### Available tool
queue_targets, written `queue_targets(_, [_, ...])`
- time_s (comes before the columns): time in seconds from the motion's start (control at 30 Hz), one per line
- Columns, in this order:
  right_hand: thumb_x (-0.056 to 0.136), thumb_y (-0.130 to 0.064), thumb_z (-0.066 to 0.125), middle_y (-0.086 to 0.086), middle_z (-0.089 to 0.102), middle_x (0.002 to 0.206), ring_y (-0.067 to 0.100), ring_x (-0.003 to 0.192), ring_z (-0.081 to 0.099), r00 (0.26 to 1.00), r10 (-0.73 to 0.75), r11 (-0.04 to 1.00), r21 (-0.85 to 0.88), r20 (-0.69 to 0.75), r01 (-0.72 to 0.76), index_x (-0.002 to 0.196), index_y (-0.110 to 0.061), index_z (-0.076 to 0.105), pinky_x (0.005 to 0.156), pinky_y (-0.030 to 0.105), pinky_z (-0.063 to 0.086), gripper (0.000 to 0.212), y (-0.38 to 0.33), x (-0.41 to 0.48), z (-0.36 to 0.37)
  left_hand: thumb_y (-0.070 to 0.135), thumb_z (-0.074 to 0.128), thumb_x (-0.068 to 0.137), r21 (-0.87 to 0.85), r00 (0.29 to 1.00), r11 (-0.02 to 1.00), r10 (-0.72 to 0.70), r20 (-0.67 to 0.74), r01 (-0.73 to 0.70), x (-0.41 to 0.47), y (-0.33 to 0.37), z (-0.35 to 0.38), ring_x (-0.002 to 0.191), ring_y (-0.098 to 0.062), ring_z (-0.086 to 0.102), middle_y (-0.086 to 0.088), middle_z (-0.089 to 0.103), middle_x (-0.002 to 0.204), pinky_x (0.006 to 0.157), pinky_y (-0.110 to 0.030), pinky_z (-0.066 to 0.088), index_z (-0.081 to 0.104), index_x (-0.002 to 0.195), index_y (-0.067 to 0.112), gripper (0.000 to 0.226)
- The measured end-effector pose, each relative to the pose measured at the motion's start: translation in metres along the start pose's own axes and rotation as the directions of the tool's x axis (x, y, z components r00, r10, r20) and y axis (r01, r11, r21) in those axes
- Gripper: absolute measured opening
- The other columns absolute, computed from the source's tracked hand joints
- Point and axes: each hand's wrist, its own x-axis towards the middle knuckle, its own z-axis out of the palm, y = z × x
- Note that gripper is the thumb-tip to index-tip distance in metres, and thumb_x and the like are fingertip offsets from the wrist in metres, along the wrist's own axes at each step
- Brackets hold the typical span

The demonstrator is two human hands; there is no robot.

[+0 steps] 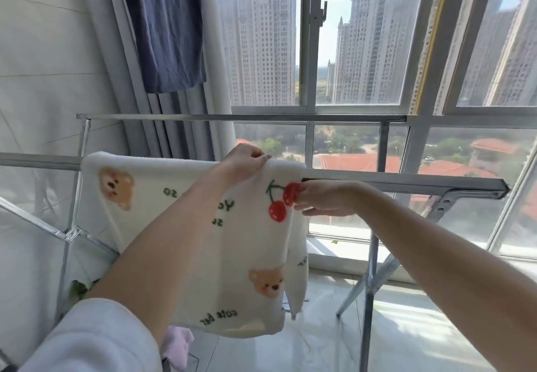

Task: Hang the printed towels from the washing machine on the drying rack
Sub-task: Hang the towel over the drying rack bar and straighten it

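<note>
A white towel (203, 226) printed with bears, cherries and green lettering hangs draped over the near bar (406, 181) of a metal rack (386, 139), its front panel falling toward the floor and a narrower fold of its back half showing at the right edge. The left hand (247, 159) reaches up from the lower left and pinches the towel's top right corner right at the bar, thumb and fingertips closed on the fold of cloth. The right hand (325, 200) comes in from the right, below the bar, with its fingers closed on the towel's right edge beside the upper cherry (the fingertips are partly hidden by the cloth, so how deep the hold goes cannot be told). The towel's top left corner lies over the bar on its own, well apart from both hands. A second, farther bar (232, 117) of the rack runs parallel behind, bare, with the window (311, 51) and tall buildings beyond it. A dark blue garment (165, 22) hangs high at the upper left against grey curtains (174, 124). Low down, beneath the towel's bottom hem, a bit of pale pink cloth (177, 342) shows. A white sleeve (87, 339) covers the upper left arm.
</note>
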Motion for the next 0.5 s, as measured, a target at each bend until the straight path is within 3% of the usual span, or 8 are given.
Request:
queue_targets(0.03, [0.099,0.001,0.04,0.007,0.061,0.123,0.018,0.119,0.055,0.994,-0.107,0.961,0.256,-0.004,0.104,0.117,-0.007,0.057,0.106,0.03,0.042,0.026,0.004,0.001,0.008,0.038,0.049,0.098,-0.007,1.0,1.0,-0.009,-0.016,0.009,0.001,-0.001,0.0,0.099,-0.023,0.062,-0.002,0.067,0.099,0.091,-0.037,0.048,0.071,0.102,0.006,0.038])
queue_targets(0.07, [0.097,0.007,0.038,0.008,0.066,0.11,0.018,0.107,0.062,0.983,-0.183,0.85,0.497,-0.032,0.174,0.105,-0.005,0.06,0.099,0.029,0.048,0.026,0.007,0.003,0.015,0.038,0.047,0.098,-0.01,0.999,1.0,-0.018,-0.038,0.018,0.001,-0.001,0.001,0.095,-0.025,0.062,-0.006,0.066,0.098,0.088,-0.037,0.047,0.068,0.103,0.002,0.042])
queue_targets(0.13, [0.095,0.012,0.035,0.011,0.073,0.086,0.017,0.077,0.071,0.97,-0.233,0.613,0.763,-0.074,0.206,0.094,-0.001,0.061,0.074,0.025,0.059,0.029,0.01,0.004,0.027,0.038,0.044,0.1,-0.047,0.996,0.999,-0.021,-0.088,0.017,-0.001,0.002,0.001,0.084,-0.022,0.056,-0.006,0.061,0.09,0.075,-0.034,0.047,0.065,0.1,0.001,0.044])
queue_targets(0.17, [0.096,0.01,0.036,0.011,0.074,0.079,0.016,0.069,0.073,0.969,-0.234,0.564,0.801,-0.078,0.2,0.093,0.001,0.062,0.066,0.025,0.06,0.027,0.01,0.006,0.031,0.038,0.043,0.101,-0.102,0.994,0.995,-0.024,-0.105,0.013,-0.003,0.002,-0.001,0.08,-0.02,0.054,-0.003,0.058,0.085,0.068,-0.031,0.045,0.065,0.094,0.006,0.04])
queue_targets(0.23, [0.099,0.0,0.04,0.009,0.075,0.076,0.015,0.066,0.073,0.97,-0.243,0.566,0.807,-0.032,0.168,0.094,-0.001,0.064,0.065,0.026,0.061,0.024,0.006,0.005,0.038,0.04,0.044,0.1,-0.24,0.991,0.97,-0.053,-0.122,0.022,-0.005,0.001,-0.003,0.071,-0.017,0.052,0.0,0.057,0.075,0.057,-0.027,0.042,0.062,0.081,0.017,0.035])
queue_targets(0.3, [0.098,-0.014,0.045,0.006,0.074,0.075,0.014,0.066,0.072,0.965,-0.261,0.596,0.789,0.014,0.15,0.09,-0.005,0.066,0.066,0.027,0.061,0.024,-0.002,0.005,0.038,0.042,0.047,0.098,-0.323,0.992,0.946,-0.065,-0.111,0.026,-0.007,-0.002,-0.005,0.069,-0.016,0.055,0.001,0.06,0.075,0.059,-0.026,0.044,0.064,0.085,0.015,0.034])
queue_targets(0.43, [0.093,-0.037,0.048,0.005,0.064,0.064,0.015,0.06,0.062,0.975,-0.216,0.553,0.818,-0.044,0.159,0.075,-0.013,0.062,0.06,0.024,0.054,0.033,-0.026,0.007,0.033,0.036,0.05,0.099,-0.49,0.99,0.872,-0.072,-0.118,0.005,-0.009,-0.003,-0.006,0.072,-0.014,0.062,-0.003,0.067,0.082,0.063,-0.02,0.053,0.068,0.095,0.008,0.034])
queue_targets(0.5, [0.089,-0.044,0.05,0.006,0.059,0.064,0.018,0.063,0.057,0.976,-0.207,0.534,0.828,-0.067,0.17,0.071,-0.016,0.06,0.062,0.027,0.051,0.035,-0.035,0.011,0.032,0.034,0.05,0.099,-0.611,0.992,0.791,-0.075,-0.104,-0.004,-0.009,-0.003,-0.008,0.071,-0.017,0.063,-0.007,0.068,0.082,0.068,-0.026,0.054,0.067,0.096,0.009,0.03])
